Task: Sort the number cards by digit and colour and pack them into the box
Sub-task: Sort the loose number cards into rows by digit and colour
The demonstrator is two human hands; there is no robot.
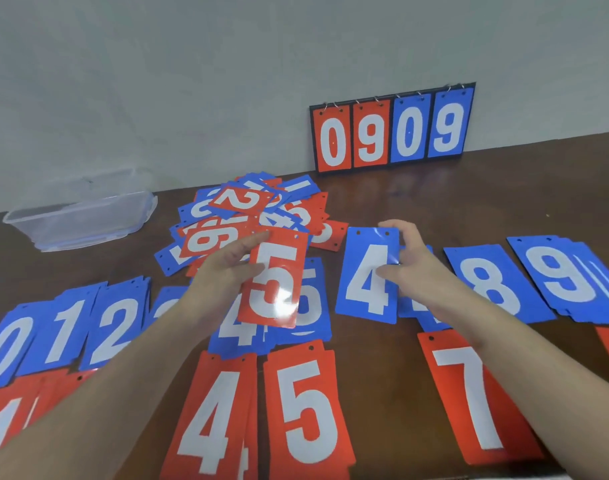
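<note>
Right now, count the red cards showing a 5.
2: one red 5 card held in the left hand, one red 5 card on the near table. The unsorted pile may hide more.

bare forearms [98,386], no sleeves

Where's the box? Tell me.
The clear box sits far left on the table, against the wall, left of the unsorted card pile.

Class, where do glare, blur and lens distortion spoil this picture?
Head view: glare whitens the lower part of the held red 5 card; the unsorted pile looks soft and smeared; the wide lens bends the table edge and tilts the outer cards.
</note>
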